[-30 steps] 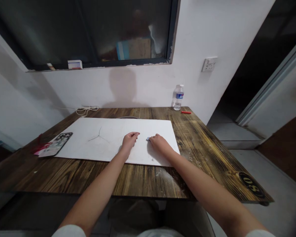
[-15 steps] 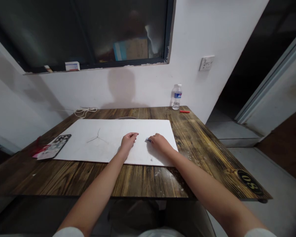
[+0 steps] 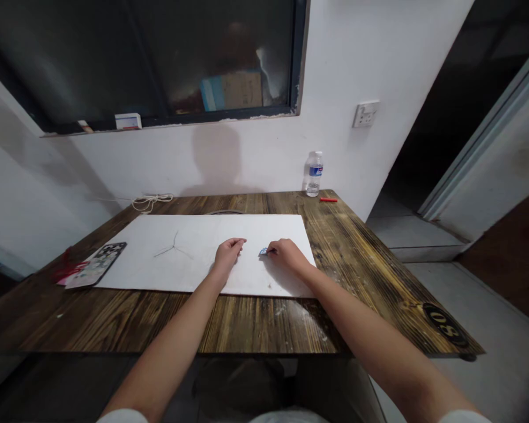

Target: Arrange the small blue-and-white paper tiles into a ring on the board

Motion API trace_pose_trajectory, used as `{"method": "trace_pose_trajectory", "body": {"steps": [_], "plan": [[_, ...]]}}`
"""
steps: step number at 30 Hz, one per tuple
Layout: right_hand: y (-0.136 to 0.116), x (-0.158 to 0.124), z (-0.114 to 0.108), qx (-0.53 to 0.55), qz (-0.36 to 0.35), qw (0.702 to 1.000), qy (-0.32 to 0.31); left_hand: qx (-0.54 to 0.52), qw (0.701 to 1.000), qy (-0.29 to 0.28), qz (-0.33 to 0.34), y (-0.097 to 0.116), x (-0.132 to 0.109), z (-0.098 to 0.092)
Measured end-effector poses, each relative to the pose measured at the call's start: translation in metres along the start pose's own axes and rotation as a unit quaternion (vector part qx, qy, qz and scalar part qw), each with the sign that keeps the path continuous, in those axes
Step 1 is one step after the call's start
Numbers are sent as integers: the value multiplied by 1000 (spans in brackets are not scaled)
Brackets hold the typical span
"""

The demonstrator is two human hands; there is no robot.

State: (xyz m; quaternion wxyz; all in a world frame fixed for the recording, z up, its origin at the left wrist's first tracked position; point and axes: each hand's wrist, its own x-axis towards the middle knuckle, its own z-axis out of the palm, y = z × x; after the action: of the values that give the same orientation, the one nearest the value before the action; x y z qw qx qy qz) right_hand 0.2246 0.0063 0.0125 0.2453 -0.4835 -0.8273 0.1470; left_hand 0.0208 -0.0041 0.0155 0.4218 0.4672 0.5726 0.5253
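Observation:
My left hand [image 3: 228, 255] is closed in a pinch above the white board [image 3: 136, 264], thumb and forefinger together; whatever may be between them is too small to make out. To its right, my right hand [image 3: 286, 255] is closed too, gripping a small flat blue-and-white piece [image 3: 263, 251] that sticks out from the fingertips towards the left hand. Low over the board, this hand casts a shadow on it. A thin dark three-armed shape [image 3: 173, 247], like bent wire, lies on the board left of my hands.
A patterned phone case or phone [image 3: 101, 264] lies over the board's left end, beside red strands [image 3: 68, 269]. Behind are a coiled white cable [image 3: 150, 201], a water bottle [image 3: 314, 174] and a red pen-like stick [image 3: 328, 200] on the wooden table [image 3: 361, 276].
More of the blue-and-white piece shows at my right fingertips, and the right fingers have shifted slightly. My left hand keeps nearly the same pose. The whole view has moved a little.

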Motion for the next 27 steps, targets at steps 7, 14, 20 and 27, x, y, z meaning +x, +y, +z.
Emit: {"method": "trace_pose_trajectory", "body": {"steps": [7,14,20,27], "plan": [[4,0,0,117,41,992,33,-13,1000,-7,-13,1,-1,-1],[5,0,1,147,45,988,3,-16,1000,-7,-8,1,-1,0],[2,0,-1,154,52,987,12,-20,1000,-13,-3,1,-1,0],[4,2,3,220,77,972,37,-22,1000,-11,-8,3,-2,0]]}}
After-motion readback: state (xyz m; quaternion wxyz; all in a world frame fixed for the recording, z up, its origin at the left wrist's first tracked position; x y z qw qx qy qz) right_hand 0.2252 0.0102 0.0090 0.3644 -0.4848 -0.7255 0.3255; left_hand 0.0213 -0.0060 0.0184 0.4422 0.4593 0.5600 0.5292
